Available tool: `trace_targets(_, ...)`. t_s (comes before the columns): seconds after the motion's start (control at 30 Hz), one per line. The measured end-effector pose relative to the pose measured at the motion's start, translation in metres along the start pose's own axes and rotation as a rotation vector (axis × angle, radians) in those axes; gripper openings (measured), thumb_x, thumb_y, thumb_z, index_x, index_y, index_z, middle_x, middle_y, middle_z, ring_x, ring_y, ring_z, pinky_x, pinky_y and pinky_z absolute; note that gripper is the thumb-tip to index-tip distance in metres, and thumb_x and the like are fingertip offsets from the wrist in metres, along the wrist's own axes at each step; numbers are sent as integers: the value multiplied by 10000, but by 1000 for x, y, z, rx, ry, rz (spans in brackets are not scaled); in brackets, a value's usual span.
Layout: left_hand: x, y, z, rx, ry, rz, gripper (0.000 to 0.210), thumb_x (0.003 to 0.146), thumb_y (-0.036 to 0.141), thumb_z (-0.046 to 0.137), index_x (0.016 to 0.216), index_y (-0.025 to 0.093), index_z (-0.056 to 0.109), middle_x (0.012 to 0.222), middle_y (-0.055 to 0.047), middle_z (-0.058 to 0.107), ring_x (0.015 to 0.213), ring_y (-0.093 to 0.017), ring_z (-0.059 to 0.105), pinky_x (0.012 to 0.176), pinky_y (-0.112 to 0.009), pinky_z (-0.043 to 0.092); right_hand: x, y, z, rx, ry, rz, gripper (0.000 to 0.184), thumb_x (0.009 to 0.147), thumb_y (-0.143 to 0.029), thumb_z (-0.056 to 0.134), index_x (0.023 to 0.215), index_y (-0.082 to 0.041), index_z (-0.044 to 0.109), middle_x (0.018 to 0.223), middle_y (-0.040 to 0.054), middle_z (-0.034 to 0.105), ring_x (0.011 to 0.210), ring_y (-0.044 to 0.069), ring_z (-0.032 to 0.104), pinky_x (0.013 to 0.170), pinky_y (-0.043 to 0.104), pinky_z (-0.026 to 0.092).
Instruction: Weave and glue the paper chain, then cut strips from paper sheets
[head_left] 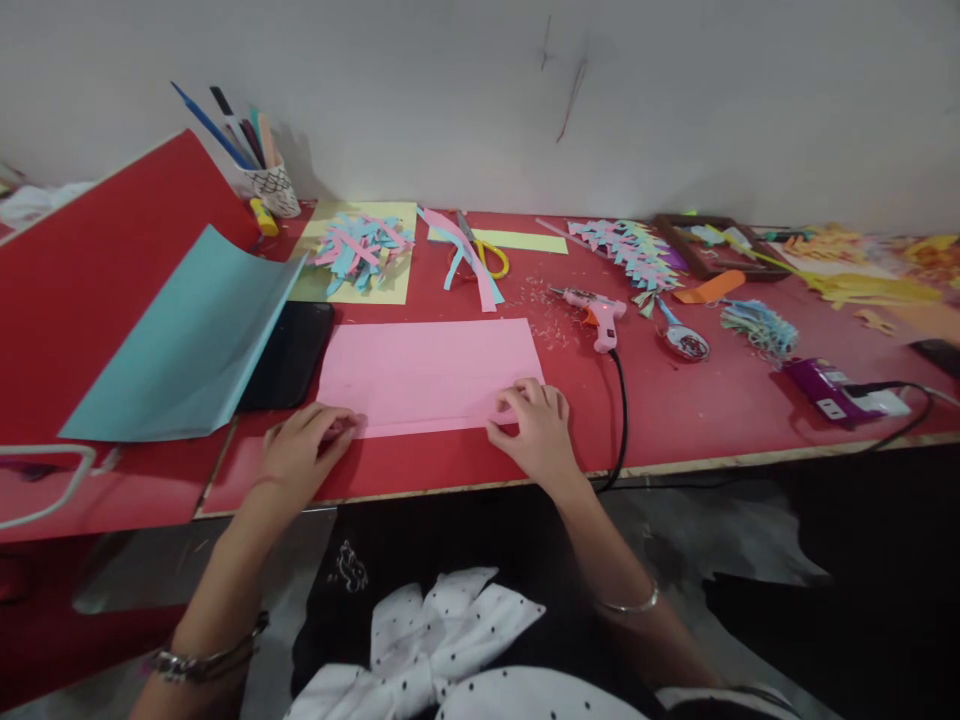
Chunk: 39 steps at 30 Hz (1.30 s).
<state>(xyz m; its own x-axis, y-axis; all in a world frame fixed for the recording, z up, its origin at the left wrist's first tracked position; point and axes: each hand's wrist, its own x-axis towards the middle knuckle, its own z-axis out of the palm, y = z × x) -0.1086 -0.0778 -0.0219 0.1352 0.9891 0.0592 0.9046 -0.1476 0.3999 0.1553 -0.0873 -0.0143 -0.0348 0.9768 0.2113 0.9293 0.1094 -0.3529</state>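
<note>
A pink sheet of paper point(431, 365) lies on the red table, its near edge turned up in a narrow fold. At the left end of that edge, my left hand point(304, 450) pinches the paper between thumb and fingers. The right end of the fold is gripped by my right hand point(536, 425), with its fingers curled over the paper. Part of each corner is hidden beneath the fingertips. Just right of the sheet lies a pink glue gun point(600, 315), its black cord running over the table's front edge.
Left are a curled blue sheet point(187, 345) and a black tablet-like slab point(289, 355). Behind sit paper strips point(360, 250), scissors point(491, 260) and a pen cup point(274, 190). Rightward are a fringed paper piece point(626, 255), a spoon point(684, 340) and a purple power socket point(821, 390).
</note>
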Motion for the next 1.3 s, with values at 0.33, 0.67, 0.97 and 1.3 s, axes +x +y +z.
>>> trace_targets(0.33, -1, -6, -3, 26, 12, 51, 171, 785, 295, 418, 815, 244, 578, 874, -41, 652, 750, -204, 612, 672, -354, 453, -10, 42, -8, -102, 170, 21, 46, 719, -198, 489, 714, -221, 528, 888, 57, 524, 776, 213, 457, 693, 353, 376)
trace_targets(0.67, 10, 72, 11, 207, -11, 536, 321, 790, 165, 527, 1099, 252, 545, 1068, -60, 600, 977, -211, 558, 796, -333, 435, 0, 10, -11, 27, -79, -317, 175, 774, -197, 529, 936, -209, 594, 1026, 69, 566, 966, 214, 486, 850, 361, 382)
trace_targets(0.97, 40, 95, 20, 354, -13, 735, 117, 804, 133, 519, 765, 167, 624, 726, -39, 642, 693, -161, 607, 662, -285, 417, 18, 6, -9, -140, -171, -543, 163, 852, -175, 478, 894, -203, 633, 866, 31, 650, 853, 162, 551, 926, 365, 311)
trace_targets(1.3, 35, 95, 14, 390, 213, 730, 211, 828, 160, 402, 728, 170, 588, 636, -31, 606, 625, -157, 576, 611, -289, 371, 32, -7, -19, -157, -110, -671, 231, 884, -199, 403, 817, -170, 622, 763, 26, 641, 750, 143, 529, 781, 302, 285)
